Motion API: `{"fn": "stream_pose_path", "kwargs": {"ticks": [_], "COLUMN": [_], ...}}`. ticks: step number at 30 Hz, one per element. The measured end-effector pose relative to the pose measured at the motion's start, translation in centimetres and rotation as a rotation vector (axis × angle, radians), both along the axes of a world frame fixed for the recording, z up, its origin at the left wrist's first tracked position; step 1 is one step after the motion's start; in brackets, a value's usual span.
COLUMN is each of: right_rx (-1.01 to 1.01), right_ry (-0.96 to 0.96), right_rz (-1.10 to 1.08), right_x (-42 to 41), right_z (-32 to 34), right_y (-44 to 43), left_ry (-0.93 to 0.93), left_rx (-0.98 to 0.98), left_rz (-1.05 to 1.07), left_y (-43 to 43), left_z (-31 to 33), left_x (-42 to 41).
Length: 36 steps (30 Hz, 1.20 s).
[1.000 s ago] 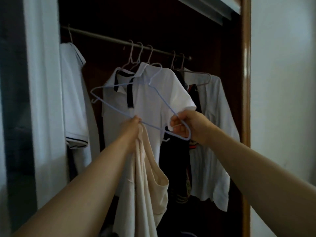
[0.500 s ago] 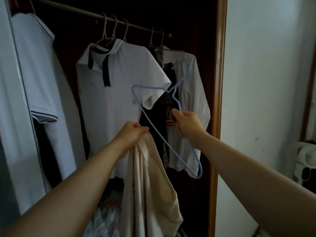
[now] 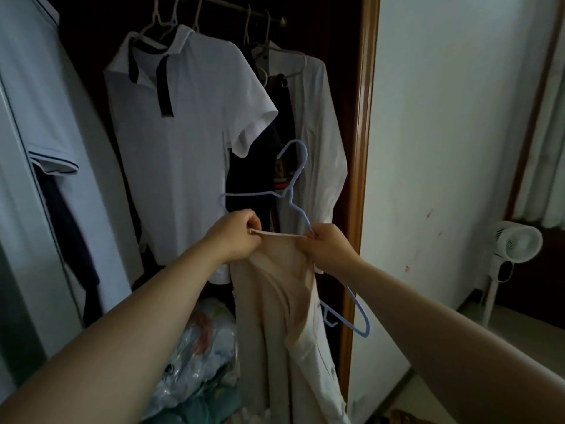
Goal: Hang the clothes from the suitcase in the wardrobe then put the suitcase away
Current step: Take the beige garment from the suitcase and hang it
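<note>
Dim light fills a dark wooden wardrobe [image 3: 363, 148] beside a white wall [image 3: 443, 117], with a white pedestal fan [image 3: 516, 243] standing on the floor at the far right. Both hands are raised in front of the right half of the wardrobe opening, below the metal rail [image 3: 275, 18].

A beige fabric garment [image 3: 275, 301] hangs between and beneath them. Its narrow top edge is pulled flat and taut from one hand to the other. The left hand [image 3: 237, 237] pinches the left end of that edge between thumb and curled fingers. The right hand [image 3: 328, 246] is closed around the other end, and around one arm of a pale blue wire hanger [image 3: 289, 193].

That hanger is tilted. Its hook points up in front of the hung clothes, one shoulder reaches left above the left hand, and the other runs down past the right wrist towards the wardrobe's right edge.

The garment is a soft, plain, pale tan. It falls in long loose folds and a curved opening gapes below the taut edge.

Behind it, a white polo shirt with a dark placket [image 3: 189, 148] and a white long-sleeved shirt [image 3: 318, 133] hang from the rail, with dark clothing between them. Crumpled clear plastic bags [image 3: 198, 347] lie at the wardrobe's bottom.
</note>
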State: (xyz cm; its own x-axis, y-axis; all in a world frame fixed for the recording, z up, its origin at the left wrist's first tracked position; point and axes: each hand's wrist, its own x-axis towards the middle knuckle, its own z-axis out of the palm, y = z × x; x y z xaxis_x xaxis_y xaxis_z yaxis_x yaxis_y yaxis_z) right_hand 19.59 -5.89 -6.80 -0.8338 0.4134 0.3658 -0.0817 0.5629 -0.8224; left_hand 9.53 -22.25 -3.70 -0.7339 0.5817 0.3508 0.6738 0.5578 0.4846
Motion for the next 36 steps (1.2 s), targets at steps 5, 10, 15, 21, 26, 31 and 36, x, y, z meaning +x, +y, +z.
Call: {"fn": "stream_pose_path", "kwargs": {"ticks": [5,10,15,21,26,31,36], "right_rx": [0.002,0.023,-0.068,-0.144,-0.287,-0.288,-0.214], "right_ry": [-0.057,-0.091,-0.097,-0.068,-0.142,-0.184,-0.216], "right_rz": [-0.06,-0.137,-0.186,-0.255,-0.145,-0.031,-0.091], "right_x": [2.3,4.5,7.0,9.5,11.7,12.9,12.8], "right_z": [-1.6,-3.3,-3.6,-3.5,-2.9,-3.0,-3.5], "right_y": [1.9,4.1,6.0,8.2,9.4,9.9,9.7], "left_ry": [-0.109,-0.913,-1.186,-1.217,-1.189,-1.085,-0.912], "left_rx": [0.025,0.402,0.413,0.572,0.756,0.813,0.742], "left_rz": [0.03,-0.259,-0.02,0.129,0.117,0.135,0.105], "left_y": [0.3,2.0,4.4,5.9,5.7,4.9,4.4], "left_z": [-2.9,-4.5,-6.5,-8.4,-9.4,-8.0,-7.2], "left_x": [0.7,3.5,3.2,1.3,-0.9,-2.3,-3.1]}}
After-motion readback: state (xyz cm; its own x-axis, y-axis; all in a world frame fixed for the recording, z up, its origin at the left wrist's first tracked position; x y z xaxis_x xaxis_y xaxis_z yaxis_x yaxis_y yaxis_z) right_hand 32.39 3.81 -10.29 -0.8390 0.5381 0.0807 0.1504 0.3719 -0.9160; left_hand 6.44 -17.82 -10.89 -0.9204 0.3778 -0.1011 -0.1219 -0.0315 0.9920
